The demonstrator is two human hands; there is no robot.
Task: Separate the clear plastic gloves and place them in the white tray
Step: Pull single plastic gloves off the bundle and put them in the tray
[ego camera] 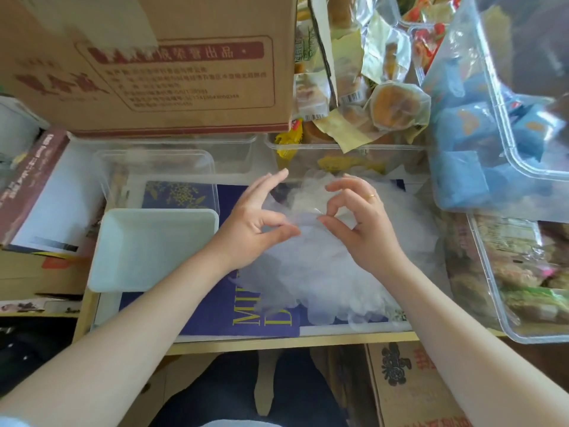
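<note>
A heap of clear plastic gloves (320,272) lies on the table in front of me, spreading from the middle toward the right. My left hand (255,223) pinches the top of the heap between thumb and forefinger, its other fingers raised. My right hand (360,217), with a gold ring, pinches the same thin film just to the right, thumb and forefinger almost meeting my left. The white tray (147,251) sits to the left of my left wrist and holds nothing that I can see.
A clear plastic tub (160,167) stands behind the tray. A cardboard box (184,72) looms at the back. Wrapped snacks (369,97) fill a bin behind the gloves. Clear bins (508,149) of packets crowd the right. The table's front edge (277,343) is close.
</note>
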